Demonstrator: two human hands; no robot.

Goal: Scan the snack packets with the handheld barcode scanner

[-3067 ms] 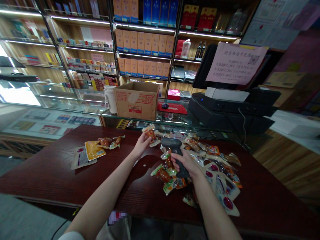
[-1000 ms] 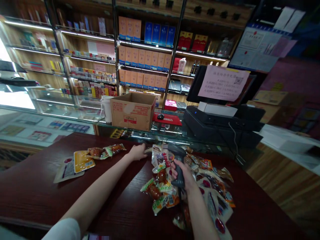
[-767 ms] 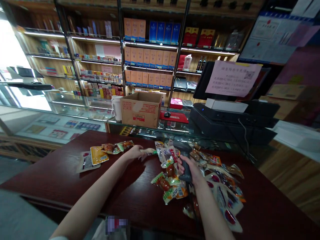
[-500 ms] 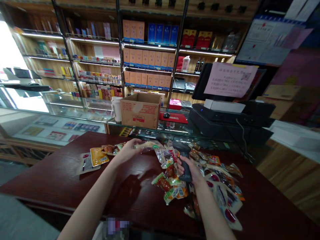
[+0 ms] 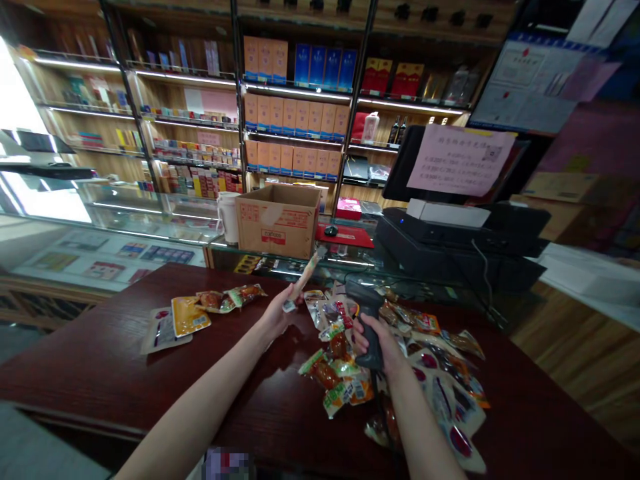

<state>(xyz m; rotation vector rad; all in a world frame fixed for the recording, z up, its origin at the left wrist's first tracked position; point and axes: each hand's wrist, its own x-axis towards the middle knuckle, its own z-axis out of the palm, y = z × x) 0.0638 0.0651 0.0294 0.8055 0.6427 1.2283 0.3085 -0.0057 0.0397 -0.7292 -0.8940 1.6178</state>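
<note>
At the far edge of the dark red table (image 5: 100,360), the left hand (image 5: 276,313) pinches a slim snack packet (image 5: 303,279) between thumb and fingers, the packet tilted upward. The right hand (image 5: 377,343) is closed around the grip of a black barcode scanner (image 5: 367,307), just above a loose heap of snack packets (image 5: 335,353). Risk: the scanner's cord (image 5: 383,413) lies across the heap and, if snagged, could drag packets toward the near edge. Writing on the pink notice (image 5: 460,160) and red carton label (image 5: 274,237) is too blurred to read.
</note>
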